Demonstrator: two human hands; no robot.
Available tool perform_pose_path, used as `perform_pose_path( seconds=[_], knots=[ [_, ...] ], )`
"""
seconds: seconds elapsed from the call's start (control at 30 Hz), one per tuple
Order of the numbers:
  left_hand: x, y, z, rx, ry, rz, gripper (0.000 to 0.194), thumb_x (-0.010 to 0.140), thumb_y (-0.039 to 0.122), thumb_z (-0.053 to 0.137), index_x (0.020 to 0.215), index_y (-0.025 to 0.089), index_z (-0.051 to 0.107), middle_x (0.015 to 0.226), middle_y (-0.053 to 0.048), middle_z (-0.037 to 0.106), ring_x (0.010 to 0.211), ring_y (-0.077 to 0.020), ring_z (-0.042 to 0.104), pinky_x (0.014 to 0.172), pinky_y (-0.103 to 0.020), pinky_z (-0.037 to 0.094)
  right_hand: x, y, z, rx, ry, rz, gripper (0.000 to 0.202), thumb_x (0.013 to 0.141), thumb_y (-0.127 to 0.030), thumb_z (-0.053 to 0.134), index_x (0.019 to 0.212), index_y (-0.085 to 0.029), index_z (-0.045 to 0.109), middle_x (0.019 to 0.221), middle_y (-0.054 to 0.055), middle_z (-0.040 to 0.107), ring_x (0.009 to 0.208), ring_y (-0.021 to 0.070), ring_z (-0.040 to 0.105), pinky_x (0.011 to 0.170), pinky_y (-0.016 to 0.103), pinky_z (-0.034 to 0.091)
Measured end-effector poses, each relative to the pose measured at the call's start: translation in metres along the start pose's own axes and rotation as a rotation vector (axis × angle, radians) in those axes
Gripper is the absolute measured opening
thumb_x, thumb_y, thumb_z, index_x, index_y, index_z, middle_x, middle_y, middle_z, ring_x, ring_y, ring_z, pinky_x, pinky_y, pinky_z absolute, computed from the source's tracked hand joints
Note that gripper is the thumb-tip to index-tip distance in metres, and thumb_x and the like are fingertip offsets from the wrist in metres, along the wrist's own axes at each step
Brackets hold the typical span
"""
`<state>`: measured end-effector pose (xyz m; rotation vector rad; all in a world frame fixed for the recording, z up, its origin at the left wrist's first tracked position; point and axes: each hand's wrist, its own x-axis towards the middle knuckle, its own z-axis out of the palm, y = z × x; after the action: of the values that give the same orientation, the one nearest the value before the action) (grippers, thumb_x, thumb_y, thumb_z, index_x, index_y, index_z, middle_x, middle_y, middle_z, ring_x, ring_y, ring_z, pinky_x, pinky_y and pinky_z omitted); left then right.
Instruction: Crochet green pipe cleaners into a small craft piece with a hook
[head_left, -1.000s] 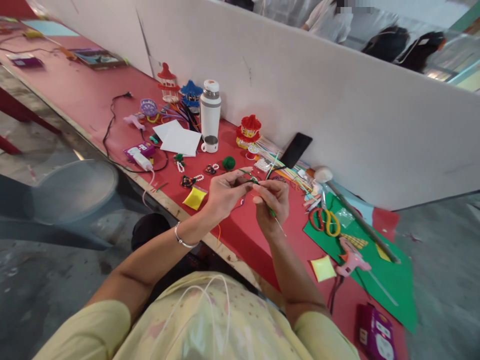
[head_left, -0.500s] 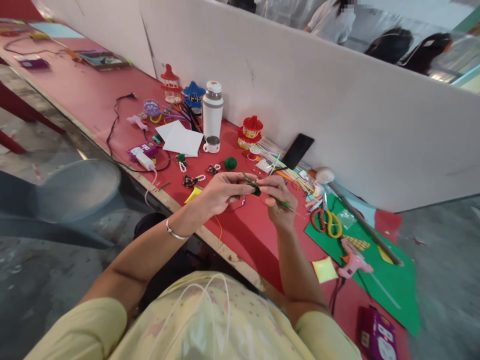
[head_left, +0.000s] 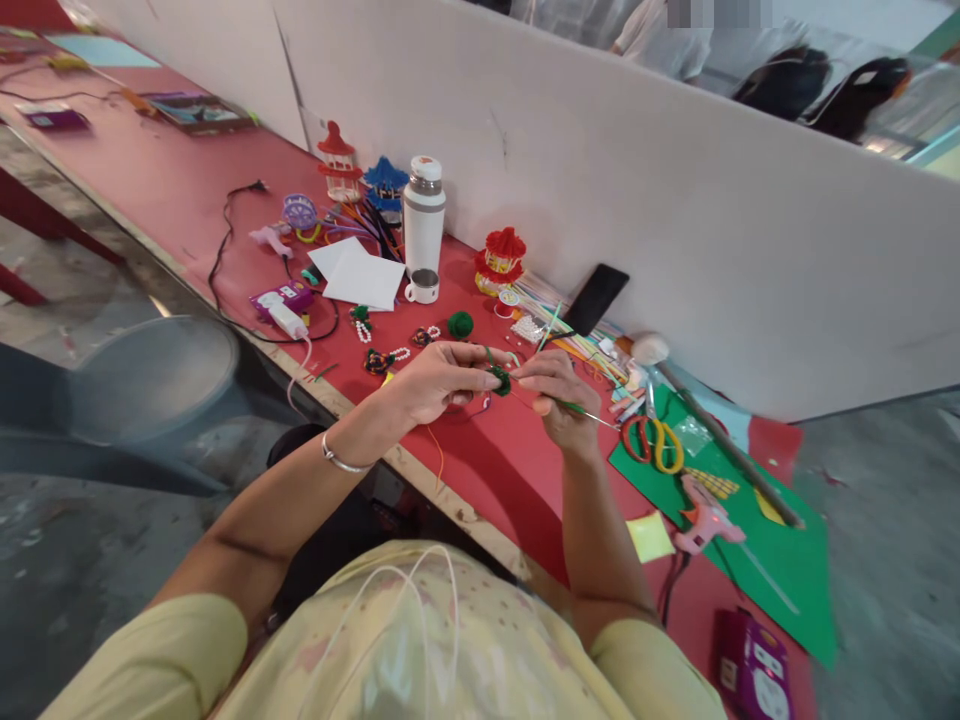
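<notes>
Between the fingers of my left hand (head_left: 442,380) is a small dark green crochet piece (head_left: 500,378), pinched at its edge. My right hand (head_left: 561,400) is closed around a crochet hook (head_left: 581,410) with a green handle and a thin metal shaft that sticks out to the right. Its other end points at the green piece, but the tip is too small to make out. A strand of green yarn runs over my left forefinger. Just beyond my hands lies a ball of green yarn (head_left: 460,324). Dark crocheted charms (head_left: 379,361) with white bead loops lie left of it.
Behind stand a white bottle (head_left: 424,220), a cup (head_left: 424,287) and a red-roofed craft pagoda (head_left: 500,260). A phone (head_left: 598,299) leans on the partition. Scissors (head_left: 664,447) and a pink glue gun (head_left: 705,515) lie on a green sheet (head_left: 795,590) at right. A stool (head_left: 157,380) stands left.
My right hand has drawn slightly right, away from the green piece, and more of the hook's metal shaft shows. The green piece has shifted a little left with my left hand.
</notes>
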<state>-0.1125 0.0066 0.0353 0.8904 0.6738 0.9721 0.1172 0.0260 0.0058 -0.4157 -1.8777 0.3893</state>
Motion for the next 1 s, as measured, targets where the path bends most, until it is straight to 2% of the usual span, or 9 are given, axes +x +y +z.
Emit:
perform_pose_path(
  seconds=[0.47,0.63,0.77,1.0],
  knots=[
    [-0.003,0.011,0.002,0.085,0.040,0.013,0.042,0.058,0.020,0.099,0.098,0.013,0.087,0.063,0.004,0.056,0.048,-0.0035,0.045,0.041,-0.018,0.026,0.001,-0.005,-0.003,0.039,-0.043,0.056,0.029,0.098,-0.056,0.067,0.110,-0.035,0.082,0.101,0.004,0.084,0.096,0.0237,0.075,0.094,0.050,0.059],
    [-0.005,0.014,0.007,0.148,0.074,0.058,0.043,0.057,0.016,0.097,0.099,0.012,0.087,0.067,0.000,0.067,0.053,-0.0062,0.052,0.046,-0.019,0.037,0.001,-0.005,-0.004,0.044,-0.037,0.068,0.029,0.096,-0.056,0.069,0.107,-0.034,0.083,0.091,0.003,0.083,0.092,0.0237,0.075,0.092,0.049,0.061],
    [-0.005,0.015,0.004,0.201,0.079,0.057,0.047,0.056,0.017,0.098,0.101,0.011,0.087,0.072,-0.004,0.073,0.059,-0.0097,0.059,0.050,-0.019,0.041,0.002,-0.006,-0.006,0.066,-0.060,0.052,0.027,0.096,-0.054,0.070,0.111,-0.035,0.083,0.092,0.002,0.083,0.091,0.0231,0.074,0.090,0.047,0.061],
    [-0.004,0.018,-0.002,0.273,0.008,0.042,0.041,0.059,0.020,0.096,0.099,0.012,0.088,0.061,0.001,0.061,0.051,-0.0057,0.047,0.045,-0.018,0.033,0.004,-0.010,-0.011,0.077,-0.093,0.044,0.027,0.095,-0.052,0.072,0.115,-0.037,0.082,0.093,0.001,0.083,0.091,0.0229,0.073,0.091,0.047,0.060]
  ],
)
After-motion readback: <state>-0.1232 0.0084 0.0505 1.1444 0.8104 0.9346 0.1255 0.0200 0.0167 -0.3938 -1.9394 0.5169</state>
